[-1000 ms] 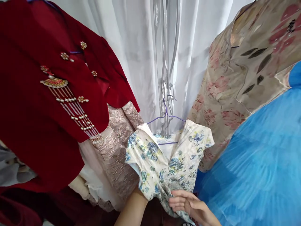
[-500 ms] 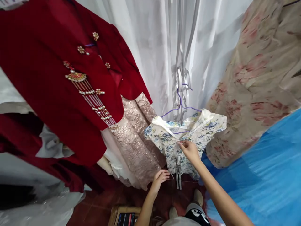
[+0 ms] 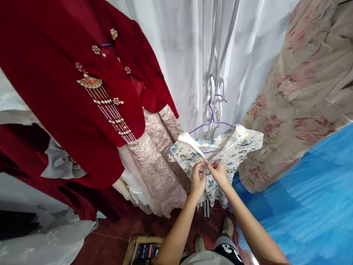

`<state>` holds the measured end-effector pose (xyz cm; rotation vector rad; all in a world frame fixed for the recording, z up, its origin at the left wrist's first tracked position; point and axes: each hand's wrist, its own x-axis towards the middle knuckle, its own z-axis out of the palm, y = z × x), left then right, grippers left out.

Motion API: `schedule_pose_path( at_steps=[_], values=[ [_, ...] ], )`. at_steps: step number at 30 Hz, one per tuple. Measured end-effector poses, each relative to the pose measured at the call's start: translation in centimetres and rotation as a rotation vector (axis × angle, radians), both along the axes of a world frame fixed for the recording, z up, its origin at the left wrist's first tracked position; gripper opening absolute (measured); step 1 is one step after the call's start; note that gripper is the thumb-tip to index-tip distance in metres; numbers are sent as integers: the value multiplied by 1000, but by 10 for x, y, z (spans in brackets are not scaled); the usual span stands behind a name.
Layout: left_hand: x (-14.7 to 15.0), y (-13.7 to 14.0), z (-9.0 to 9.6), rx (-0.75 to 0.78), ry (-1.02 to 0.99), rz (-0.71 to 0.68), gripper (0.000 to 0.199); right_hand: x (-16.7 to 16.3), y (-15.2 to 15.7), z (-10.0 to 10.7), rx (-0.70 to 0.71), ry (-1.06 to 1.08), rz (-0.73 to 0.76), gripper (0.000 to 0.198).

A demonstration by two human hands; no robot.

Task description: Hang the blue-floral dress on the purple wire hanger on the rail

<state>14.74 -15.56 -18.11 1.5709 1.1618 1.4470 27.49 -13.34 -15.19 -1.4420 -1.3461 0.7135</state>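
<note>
A white blouse with a blue and yellow floral print (image 3: 237, 152) hangs on a purple wire hanger (image 3: 212, 117), its pale collar forming a V. At the point of that V, my left hand (image 3: 199, 177) and my right hand (image 3: 219, 173) meet, fingers pinched on the two front edges. Whatever small fastening may lie between the fingertips is hidden. The hanger's hook goes through a white plastic ring (image 3: 211, 88).
To the left hang a red jacket (image 3: 68, 121) with beaded ornaments and a pink brocade skirt (image 3: 157, 162). A floral beige garment (image 3: 300, 95) and blue tulle (image 3: 298, 209) hang to the right. White curtains (image 3: 176, 48) fall behind. Below, a wooden stool (image 3: 129, 250) stands on red tiles.
My left hand has risen from below the blouse to its front edge, beside my right hand. The right hand keeps its pinch at the collar's point.
</note>
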Motion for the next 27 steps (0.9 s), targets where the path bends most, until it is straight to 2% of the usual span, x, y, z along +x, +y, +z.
schedule_pose_path(
  at_steps=[2,5,7,9,13,16,19,21,24,26,27],
  values=[
    [6,-2,-1,58,109,23,31,1,-23,-3,-16,76,75,48],
    [15,-16,-3,114,186,-2,11,2,-59,-2,-35,268,185,47],
    [20,-27,-2,145,165,-2,9,2,-73,8,-40,393,197,44],
    [20,-37,1,171,147,-9,14,2,-77,29,-30,470,176,45],
    [10,-52,14,168,222,-82,14,1,-53,85,3,560,134,43],
    [-1,-64,25,125,310,-92,17,-3,-24,128,61,591,167,40],
    [-7,-77,30,105,426,-104,16,-9,-1,163,156,618,209,38],
    [-10,-84,28,91,479,-131,16,-12,7,178,189,627,206,37],
    [-18,-82,27,73,474,-169,10,-11,7,187,180,568,225,37],
    [-26,-68,40,136,420,-159,4,-8,1,186,168,523,252,38],
    [-30,-58,54,203,388,-124,9,-6,-2,184,165,508,257,38]
  ],
)
